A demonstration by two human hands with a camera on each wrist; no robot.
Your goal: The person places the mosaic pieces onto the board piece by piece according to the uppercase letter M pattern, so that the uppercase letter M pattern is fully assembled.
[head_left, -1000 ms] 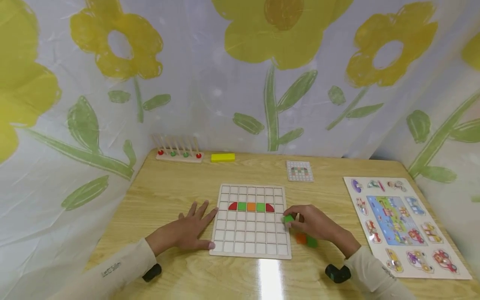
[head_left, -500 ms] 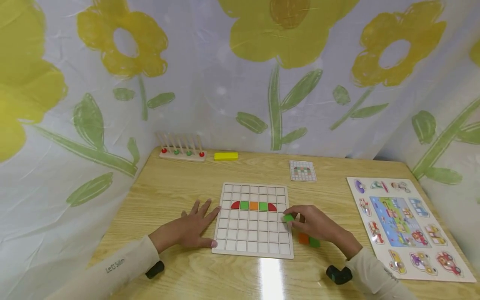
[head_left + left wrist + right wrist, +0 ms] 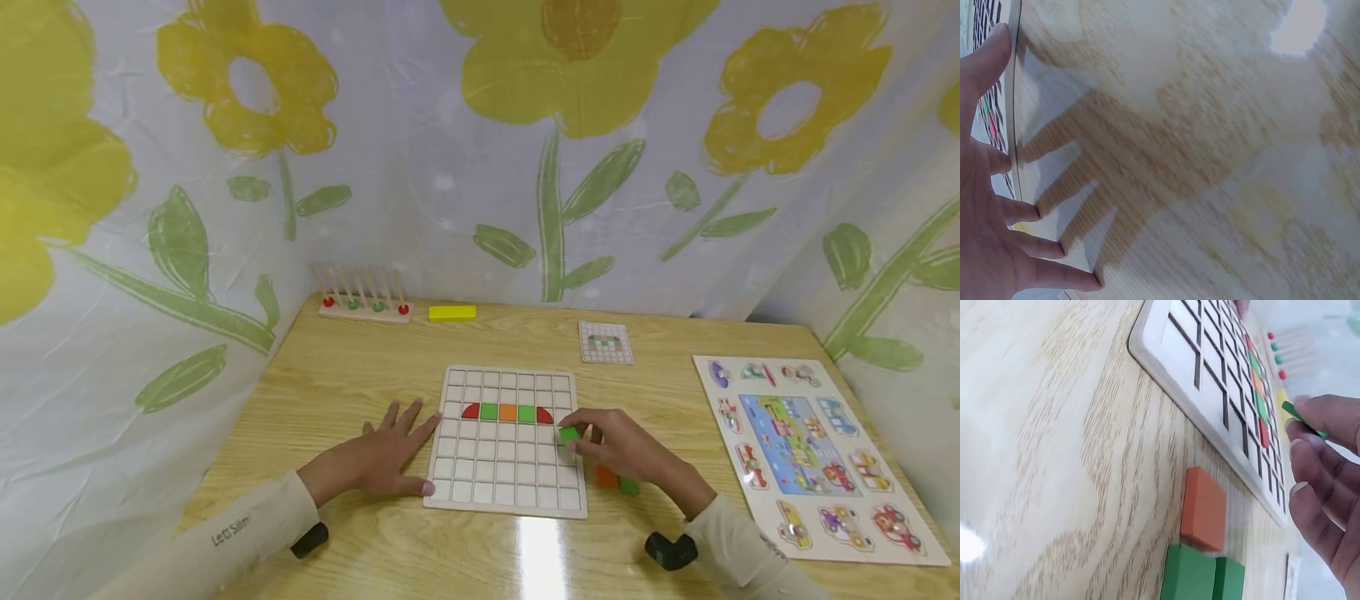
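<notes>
A white grid board (image 3: 495, 503) lies mid-table, with a row of tiles in it: a red quarter-round tile at each end, green beside each, and an orange tile (image 3: 507, 412) in the centre. My right hand (image 3: 626, 446) pinches a green square tile (image 3: 568, 435) between thumb and fingers, over the board's right edge; the right wrist view shows this tile (image 3: 1300, 417) edge-on. My left hand (image 3: 378, 458) lies with fingers spread at the board's left edge, thumb on its lower-left corner. Beneath the right hand, an orange tile (image 3: 1205, 509) and green tiles (image 3: 1188, 575) rest on the table.
A small card (image 3: 606, 342) with a printed grid pattern lies behind the board. To the right is a picture puzzle board (image 3: 720, 442). At the back left stand a peg rack (image 3: 365, 312) with red and green beads and a yellow block (image 3: 452, 313).
The right hand has moved slightly left, bringing the green tile from beside the board to over its right edge. My left hand stays in place at the board.
</notes>
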